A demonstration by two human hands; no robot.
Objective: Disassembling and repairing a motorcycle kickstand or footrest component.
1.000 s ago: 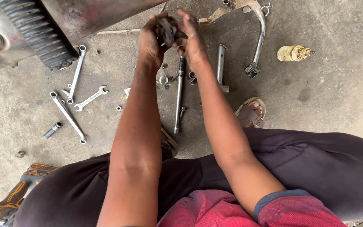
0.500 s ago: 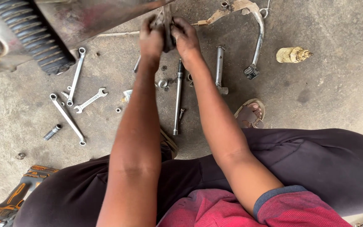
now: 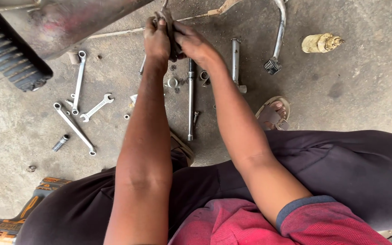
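Note:
Both my hands are raised at the top middle of the head view, closed around one small dark greasy metal part (image 3: 168, 27). My left hand (image 3: 156, 40) grips its left side and my right hand (image 3: 194, 44) holds its right side, fingers wrapped over it. Most of the part is hidden by the fingers. Directly below the hands, on the concrete floor, lie a long steel axle rod (image 3: 190, 97), a small ring (image 3: 172, 82) and scattered tiny bits.
Three spanners (image 3: 79, 81) and a socket (image 3: 60, 143) lie at left under a motorcycle body (image 3: 46, 27). A shorter steel pin (image 3: 235, 61), a kick lever (image 3: 277, 36), a yellowish filter (image 3: 319, 43) and my sandalled foot (image 3: 273, 113) are at right. An orange power tool (image 3: 10, 222) sits bottom left.
Both hands with the dark part have shifted up and slightly left toward the motorcycle's underside. The tools on the floor have not moved.

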